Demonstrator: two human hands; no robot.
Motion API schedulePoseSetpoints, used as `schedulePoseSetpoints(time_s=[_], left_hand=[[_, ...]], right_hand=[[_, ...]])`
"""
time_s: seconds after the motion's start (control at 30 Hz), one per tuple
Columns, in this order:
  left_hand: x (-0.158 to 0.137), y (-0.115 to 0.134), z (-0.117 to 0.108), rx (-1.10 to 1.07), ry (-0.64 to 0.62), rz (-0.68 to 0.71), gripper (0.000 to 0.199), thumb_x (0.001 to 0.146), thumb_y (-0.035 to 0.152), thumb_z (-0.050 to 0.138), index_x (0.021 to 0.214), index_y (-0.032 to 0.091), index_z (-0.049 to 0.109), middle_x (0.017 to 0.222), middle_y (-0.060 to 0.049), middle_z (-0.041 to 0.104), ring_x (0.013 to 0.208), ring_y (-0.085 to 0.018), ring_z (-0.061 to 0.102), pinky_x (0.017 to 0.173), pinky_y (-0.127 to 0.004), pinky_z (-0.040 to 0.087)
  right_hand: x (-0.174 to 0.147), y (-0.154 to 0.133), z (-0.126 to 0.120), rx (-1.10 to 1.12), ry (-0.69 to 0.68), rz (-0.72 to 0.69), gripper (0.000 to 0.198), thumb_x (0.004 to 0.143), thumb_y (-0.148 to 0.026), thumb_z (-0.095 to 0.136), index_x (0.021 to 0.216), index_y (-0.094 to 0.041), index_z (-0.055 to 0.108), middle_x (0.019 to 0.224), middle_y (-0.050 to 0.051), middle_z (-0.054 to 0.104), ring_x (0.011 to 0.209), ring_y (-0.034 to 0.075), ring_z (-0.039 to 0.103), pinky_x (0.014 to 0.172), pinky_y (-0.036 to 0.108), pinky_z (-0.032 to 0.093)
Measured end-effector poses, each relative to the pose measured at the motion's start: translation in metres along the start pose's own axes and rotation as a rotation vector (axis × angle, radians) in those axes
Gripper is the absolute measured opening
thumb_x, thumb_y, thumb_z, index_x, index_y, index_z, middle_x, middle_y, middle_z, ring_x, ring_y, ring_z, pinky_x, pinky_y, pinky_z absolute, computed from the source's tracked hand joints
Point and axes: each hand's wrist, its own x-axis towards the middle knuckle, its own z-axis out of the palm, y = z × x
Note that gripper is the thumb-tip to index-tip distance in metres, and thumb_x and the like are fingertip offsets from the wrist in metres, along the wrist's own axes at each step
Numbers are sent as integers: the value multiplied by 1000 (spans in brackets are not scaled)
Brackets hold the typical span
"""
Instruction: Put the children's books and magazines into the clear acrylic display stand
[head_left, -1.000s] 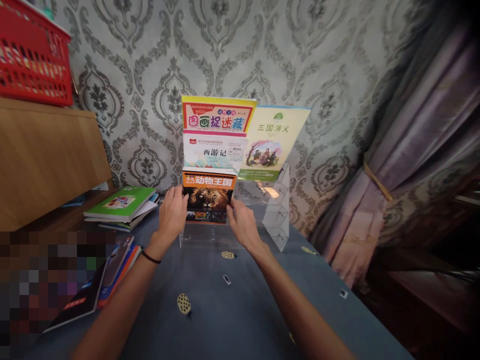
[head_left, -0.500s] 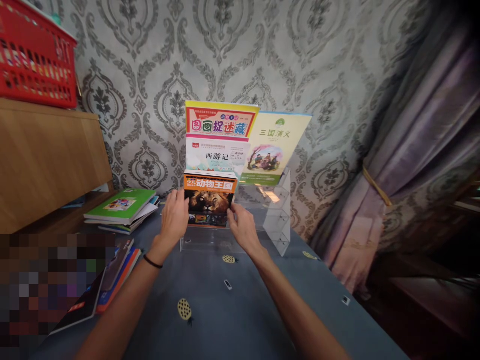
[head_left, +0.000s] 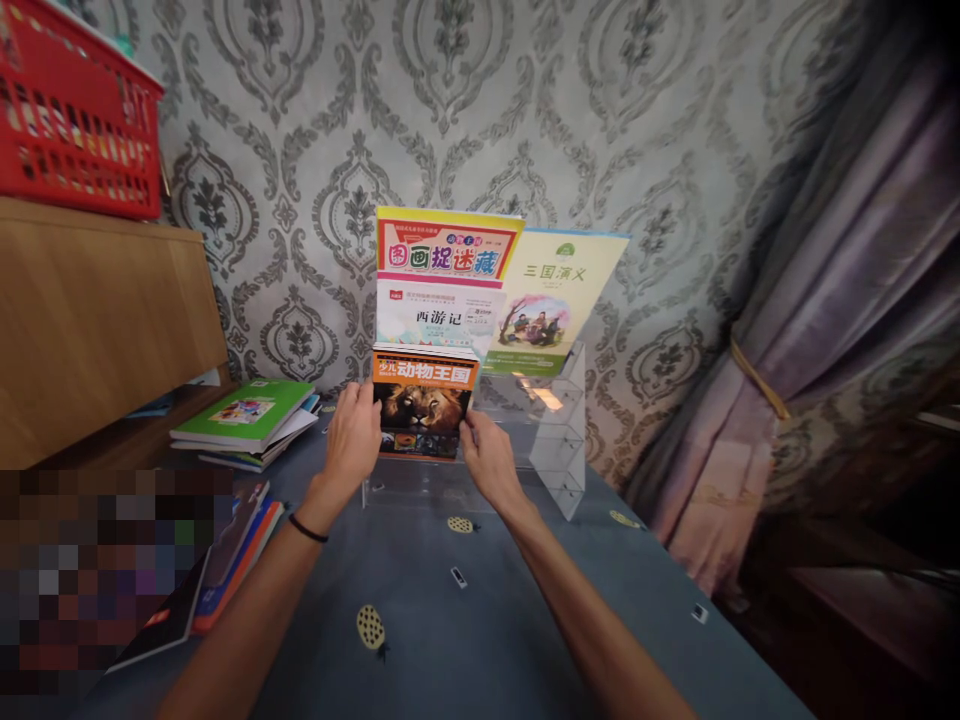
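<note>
Between my two hands an orange-and-black book with a lion on its cover [head_left: 421, 405] stands upright in the clear tiered rack [head_left: 559, 450]. My left hand [head_left: 352, 432] grips its left edge, fingers partly hidden behind it. At the lower right edge, my right hand [head_left: 487, 450] pinches the book. Behind it rises a white book with black characters [head_left: 439, 312]. Farther back is a yellow-and-red picture book [head_left: 450, 245]. To the right, a pale yellow-and-green book [head_left: 559, 300] leans back in the rack's rear.
A pile topped by a green book [head_left: 247, 415] lies at the left, with more books [head_left: 236, 560] nearer me. A red basket [head_left: 82, 120] sits on a wooden cabinet [head_left: 112, 310]. The blue tablecloth [head_left: 450, 650] covers the table; a tied curtain [head_left: 735, 420] hangs right.
The whole view has shifted slightly, with everything a little lower and farther right. Both hands keep their hold on the lion book, which stays in the same spot in the rack.
</note>
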Motion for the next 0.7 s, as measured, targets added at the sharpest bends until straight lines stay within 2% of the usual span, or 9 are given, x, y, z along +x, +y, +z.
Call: schedulePoseSetpoints(time_s=[0.33, 0.57, 0.7], left_hand=[[2, -4, 3, -41, 37, 24, 32, 96, 14, 42, 124, 18, 58, 100, -10, 60, 98, -27, 59, 88, -42, 53], [3, 1, 5, -77, 54, 5, 43, 96, 12, 42, 138, 15, 48, 110, -14, 64, 105, -30, 62, 92, -46, 53], [3, 3, 3, -92, 37, -7, 44, 95, 9, 42, 139, 13, 47, 113, -16, 65, 109, -31, 62, 93, -45, 53]], right_hand=[[-2, 3, 5, -2, 56, -29, 30, 95, -21, 39, 107, -18, 66, 98, 12, 74, 92, 27, 68, 81, 35, 48], [-3, 5, 6, 7, 50, -41, 33, 95, -23, 38, 109, -16, 67, 96, 14, 74, 92, 29, 68, 83, 39, 49], [-3, 7, 6, 25, 44, -44, 33, 94, -25, 37, 107, -16, 67, 93, 13, 74, 89, 30, 69, 81, 40, 50]])
